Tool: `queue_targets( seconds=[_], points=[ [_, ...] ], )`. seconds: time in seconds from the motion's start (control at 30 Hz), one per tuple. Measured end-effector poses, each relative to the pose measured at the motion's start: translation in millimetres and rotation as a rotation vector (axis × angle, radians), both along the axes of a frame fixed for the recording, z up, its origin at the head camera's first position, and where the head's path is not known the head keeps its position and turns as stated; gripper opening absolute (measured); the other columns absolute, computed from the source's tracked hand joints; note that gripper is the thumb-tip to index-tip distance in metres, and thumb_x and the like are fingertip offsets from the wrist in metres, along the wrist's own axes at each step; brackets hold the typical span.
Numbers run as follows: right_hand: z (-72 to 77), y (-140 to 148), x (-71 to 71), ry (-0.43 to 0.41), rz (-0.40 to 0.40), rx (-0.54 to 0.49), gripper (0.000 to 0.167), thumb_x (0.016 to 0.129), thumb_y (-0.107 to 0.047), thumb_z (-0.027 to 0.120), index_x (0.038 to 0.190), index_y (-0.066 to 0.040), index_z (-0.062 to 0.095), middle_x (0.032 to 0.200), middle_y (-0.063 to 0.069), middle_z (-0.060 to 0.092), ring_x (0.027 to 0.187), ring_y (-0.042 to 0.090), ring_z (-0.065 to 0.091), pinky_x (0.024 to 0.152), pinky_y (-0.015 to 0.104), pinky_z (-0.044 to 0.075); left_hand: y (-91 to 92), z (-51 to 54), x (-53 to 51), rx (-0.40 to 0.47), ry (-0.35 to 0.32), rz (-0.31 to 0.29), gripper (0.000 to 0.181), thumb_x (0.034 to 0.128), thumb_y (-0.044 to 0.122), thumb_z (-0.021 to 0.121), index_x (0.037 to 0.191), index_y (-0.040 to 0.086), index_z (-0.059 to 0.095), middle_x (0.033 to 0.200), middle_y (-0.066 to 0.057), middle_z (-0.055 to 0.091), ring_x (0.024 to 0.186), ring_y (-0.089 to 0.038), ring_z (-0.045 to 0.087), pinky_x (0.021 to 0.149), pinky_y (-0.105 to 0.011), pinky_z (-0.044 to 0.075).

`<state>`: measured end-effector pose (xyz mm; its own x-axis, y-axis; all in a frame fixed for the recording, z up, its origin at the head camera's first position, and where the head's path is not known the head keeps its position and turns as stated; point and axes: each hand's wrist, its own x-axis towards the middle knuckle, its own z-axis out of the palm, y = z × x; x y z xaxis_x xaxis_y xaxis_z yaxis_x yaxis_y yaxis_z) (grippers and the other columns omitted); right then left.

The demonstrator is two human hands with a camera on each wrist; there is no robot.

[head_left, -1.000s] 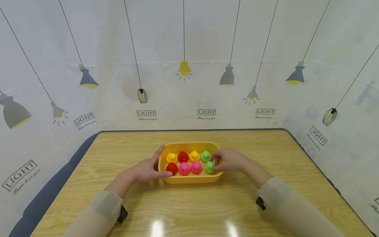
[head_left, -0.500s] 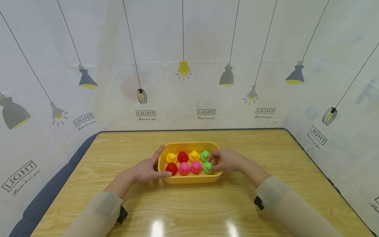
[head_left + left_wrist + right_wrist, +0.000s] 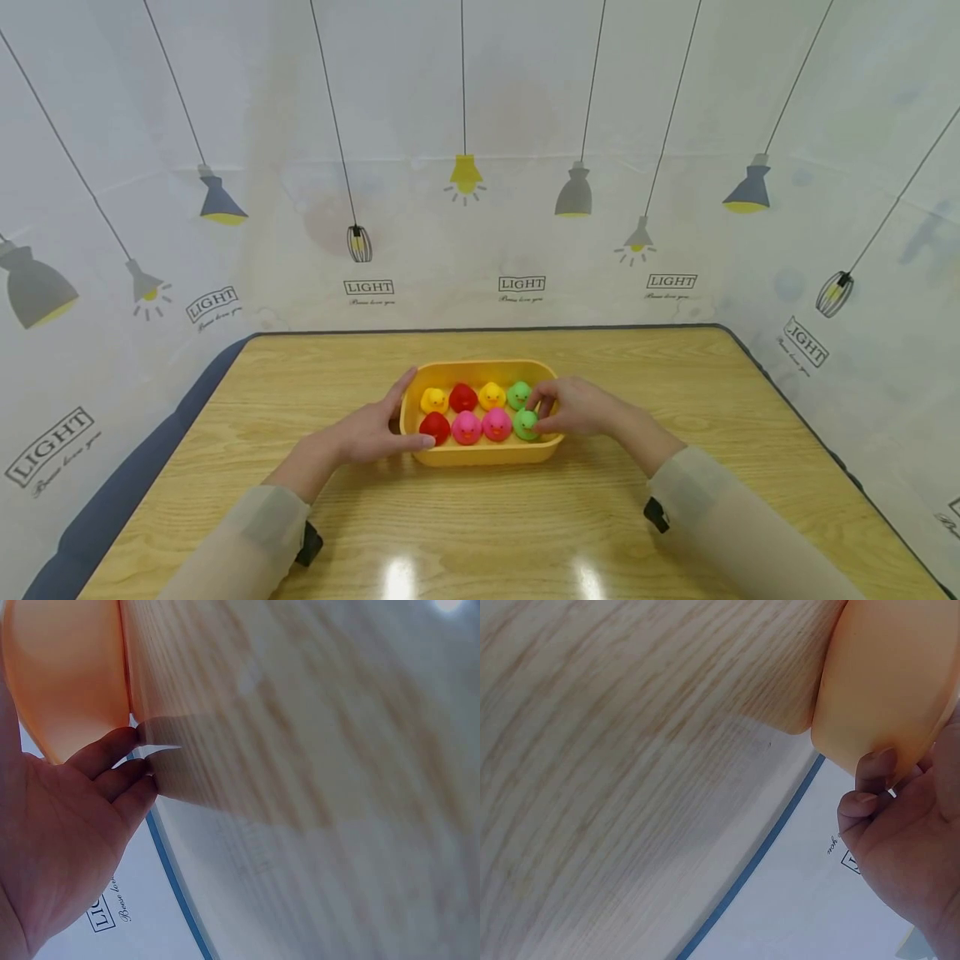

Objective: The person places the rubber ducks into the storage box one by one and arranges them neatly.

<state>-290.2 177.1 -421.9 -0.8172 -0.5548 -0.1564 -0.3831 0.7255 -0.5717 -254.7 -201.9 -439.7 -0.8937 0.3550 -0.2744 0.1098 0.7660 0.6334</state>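
Note:
A yellow plastic tub (image 3: pixel 487 455) stands on the table with two rows of toy ducks in it. My left hand (image 3: pixel 369 427) holds the tub's left end, the thumb over the front rim and the fingers along the end wall; the left wrist view shows those fingers (image 3: pixel 116 754) low by the wall. Over the right end, my right hand (image 3: pixel 581 407) reaches in and pinches a green duck (image 3: pixel 524 425) in the front row. Beside that duck are two pink ducks (image 3: pixel 497 425) and a red duck (image 3: pixel 435 428). Another green duck (image 3: pixel 518 395) sits behind it.
The tub's back row also has a red duck (image 3: pixel 462 398) and two yellow ducks (image 3: pixel 492 396). Around the wooden table (image 3: pixel 480 525) hangs a pale cloth (image 3: pixel 420 192) printed with lamps. Inside the right wrist view, the tub's outer wall (image 3: pixel 889 675) rises beside the hand.
My right hand has shifted slightly left with the green duck, closer to the pink one, and then stayed still. The left hand keeps its place on the tub.

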Motion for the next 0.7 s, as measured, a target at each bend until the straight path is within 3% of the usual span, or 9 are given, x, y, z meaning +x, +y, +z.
queue_targets(
  seconds=[0.4,0.7],
  points=[
    [-0.6,1.8,-1.7,0.007,0.026,-0.002,0.022,0.096,-0.023,0.085,0.116,-0.018,0.076,0.094,-0.008,0.074,0.086,0.015,0.063,0.081,0.032,0.053,-1.0,-1.4,-1.0,-0.005,0.010,-0.007,0.126,0.0897,0.073,0.078,0.176,0.041,-0.008,0.170,-0.023,0.047,0.140,-0.037,0.059,0.127,-0.064,0.041],
    [2.6,5.6,1.2,0.084,0.030,-0.013,0.027,0.097,-0.026,0.084,0.120,-0.016,0.077,0.113,-0.001,0.075,0.110,0.026,0.069,0.101,0.045,0.057,-1.9,-3.2,-1.3,-0.013,0.015,-0.008,0.128,0.0885,0.076,0.077,0.176,0.041,-0.009,0.168,-0.025,0.049,0.142,-0.039,0.059,0.127,-0.065,0.041]
  ],
)
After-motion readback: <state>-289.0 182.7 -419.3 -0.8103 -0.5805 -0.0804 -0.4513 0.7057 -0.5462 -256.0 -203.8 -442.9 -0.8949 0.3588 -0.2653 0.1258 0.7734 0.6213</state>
